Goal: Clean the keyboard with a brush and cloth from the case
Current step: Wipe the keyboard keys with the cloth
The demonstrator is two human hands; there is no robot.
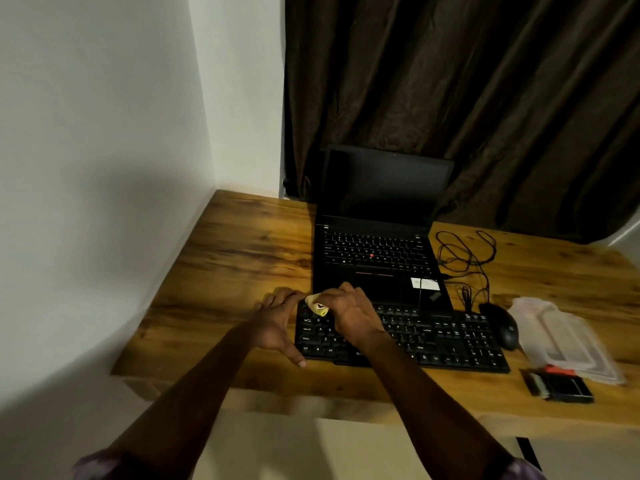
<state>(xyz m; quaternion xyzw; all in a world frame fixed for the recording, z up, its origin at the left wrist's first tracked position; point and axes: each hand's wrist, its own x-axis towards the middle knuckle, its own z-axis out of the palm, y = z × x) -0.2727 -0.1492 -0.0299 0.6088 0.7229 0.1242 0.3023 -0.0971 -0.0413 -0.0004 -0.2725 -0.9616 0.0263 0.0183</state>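
Observation:
A black keyboard (446, 337) lies along the front of the wooden desk (235, 258). My right hand (349, 311) presses a small yellow cloth (317, 305) onto the keyboard's upper left keys. My left hand (278, 322) rests flat at the keyboard's left end, fingers spread over its edge, thumb by the front corner. A black brush (557, 386) with pale bristles and an orange part lies at the front right. The clear plastic case (568, 337) lies open just behind the brush.
An open black laptop (377, 237) stands right behind the keyboard. A black mouse (504, 327) and its tangled cable (464, 258) sit between keyboard and case. A white wall bounds the desk's left side; a dark curtain hangs behind.

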